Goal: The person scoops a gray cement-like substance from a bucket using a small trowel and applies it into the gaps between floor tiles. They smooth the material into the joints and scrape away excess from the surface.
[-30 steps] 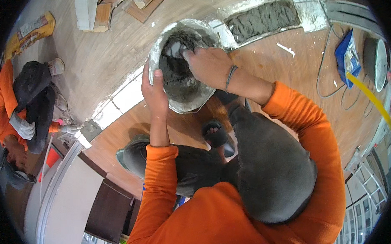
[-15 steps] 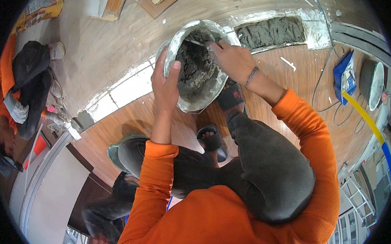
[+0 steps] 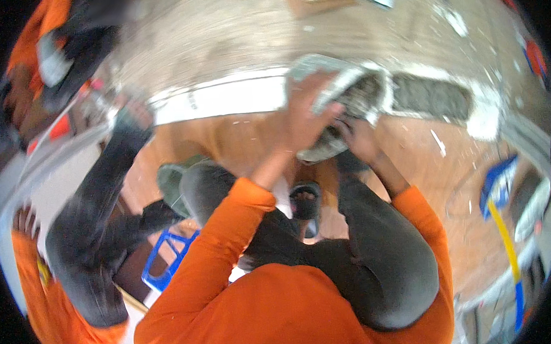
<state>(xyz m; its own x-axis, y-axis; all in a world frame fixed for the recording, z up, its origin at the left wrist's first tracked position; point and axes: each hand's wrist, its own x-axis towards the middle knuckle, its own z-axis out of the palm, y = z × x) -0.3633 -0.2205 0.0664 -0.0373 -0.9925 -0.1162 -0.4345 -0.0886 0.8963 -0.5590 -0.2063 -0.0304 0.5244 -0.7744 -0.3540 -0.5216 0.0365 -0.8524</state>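
The left hand (image 3: 307,112), blurred, thumb spread, is stretched toward one o'clock; the right hand (image 3: 361,140) is held just beside it, toward two.

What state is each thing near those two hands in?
Bucket: tilted, grey mortar inside.
Mortar patch: rough-topped, set into the floor; wet or dry unclear.
Left hand: fingers gripping the bucket's side, blurred.
Right hand: at the bucket's near side, grip unclear.
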